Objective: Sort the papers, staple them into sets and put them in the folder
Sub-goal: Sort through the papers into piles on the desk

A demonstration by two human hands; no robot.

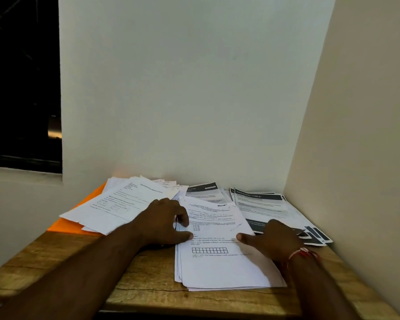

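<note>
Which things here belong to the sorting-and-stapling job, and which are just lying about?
Job:
stack of white printed sheets, under the left hand and right hand
loose pile of white forms, far left
flat orange folder beneath that pile
fanned sheets with dark header bands, right

Not part of it:
wooden table
red thread wristband
dark window

Study corner: wooden desk [148, 273] strewn with papers [217, 269].

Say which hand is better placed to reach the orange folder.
Probably left: the left hand lies beside the pile covering the orange folder; the right hand rests on the middle stack's right side.
</note>
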